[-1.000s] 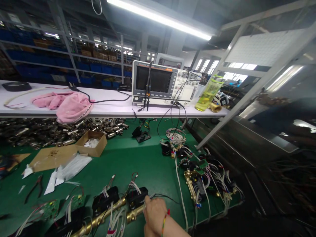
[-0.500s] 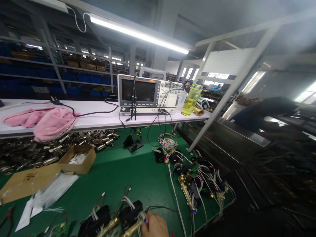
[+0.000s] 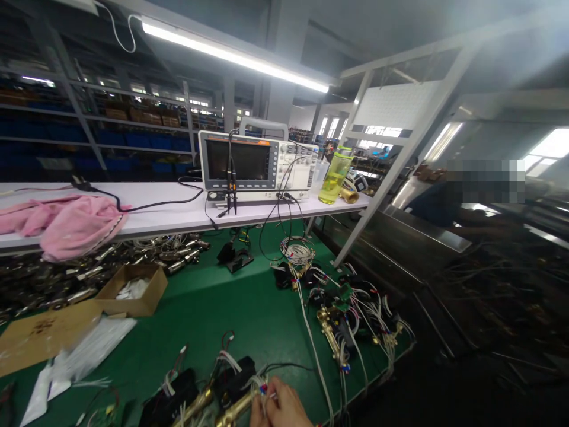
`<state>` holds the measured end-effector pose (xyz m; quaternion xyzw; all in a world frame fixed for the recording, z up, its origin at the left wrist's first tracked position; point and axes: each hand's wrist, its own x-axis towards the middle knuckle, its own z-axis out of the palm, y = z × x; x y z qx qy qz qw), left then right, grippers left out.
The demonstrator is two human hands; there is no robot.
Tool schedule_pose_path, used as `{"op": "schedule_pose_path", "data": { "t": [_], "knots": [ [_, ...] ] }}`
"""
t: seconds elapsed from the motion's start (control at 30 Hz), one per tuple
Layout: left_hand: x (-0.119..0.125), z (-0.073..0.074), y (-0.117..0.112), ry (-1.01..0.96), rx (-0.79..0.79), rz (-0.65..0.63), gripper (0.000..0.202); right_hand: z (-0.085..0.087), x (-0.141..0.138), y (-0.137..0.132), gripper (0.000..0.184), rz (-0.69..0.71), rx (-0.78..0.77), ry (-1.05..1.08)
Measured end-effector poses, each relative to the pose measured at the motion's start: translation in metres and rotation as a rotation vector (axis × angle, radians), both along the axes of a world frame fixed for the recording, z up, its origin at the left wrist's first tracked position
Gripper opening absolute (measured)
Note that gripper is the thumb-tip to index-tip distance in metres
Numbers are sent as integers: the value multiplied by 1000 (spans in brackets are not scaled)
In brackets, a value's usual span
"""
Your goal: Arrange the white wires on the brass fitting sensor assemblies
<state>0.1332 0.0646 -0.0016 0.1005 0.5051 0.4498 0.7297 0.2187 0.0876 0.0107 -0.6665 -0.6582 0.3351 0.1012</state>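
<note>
At the bottom edge my right hand point(image 3: 288, 408) pinches a bundle of thin white wires point(image 3: 258, 384) with red and blue ends. The wires come off a brass pipe point(image 3: 231, 410) that carries black box modules point(image 3: 233, 376) and lies on the green mat point(image 3: 208, 320). Only a sliver of my left hand point(image 3: 255, 418) shows, just left of the right hand and against the same wires; its grip is hidden. A second black module point(image 3: 171, 391) sits further left on the pipe.
An oscilloscope point(image 3: 249, 163), a pink cloth point(image 3: 75, 222) and a yellow-green bottle point(image 3: 335, 175) stand on the white shelf point(image 3: 178, 216). A cardboard box point(image 3: 133, 290), metal parts point(image 3: 57, 276) and more wired brass assemblies point(image 3: 347, 323) lie on the mat. A slanted frame post point(image 3: 377, 196) and another person point(image 3: 440, 201) are to the right.
The view has swung up and right, so my hands sit lower in the picture. My right hand has gathered the white wires at the pipe's end. The pliers at left dropped out of view.
</note>
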Motion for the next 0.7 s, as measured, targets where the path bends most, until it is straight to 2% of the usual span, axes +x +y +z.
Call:
{"op": "schedule_pose_path", "data": {
  "t": [0.1, 0.2, 0.33, 0.43, 0.57, 0.7],
  "knots": [
    [-1, -11, -10, -86, 17, 39, 32, 12, 11, -2, 12, 80, -32, 122],
    [1, -23, -13, -230, 15, 71, 51, 17, 18, -1, 11, 101, -61, 228],
    [3, -34, -12, -173, 34, 64, 57, 14, 22, 3, 7, 90, -201, 401],
    [0, -31, -11, -190, 73, 58, 51, 11, 24, 8, 7, 50, -269, 454],
    [-8, -18, -10, -250, 125, 34, 41, 10, 25, 8, 7, -42, -333, 482],
    [-12, -17, -9, -251, 117, 47, 42, 18, 26, -1, 5, -86, -350, 485]
  ]
}}
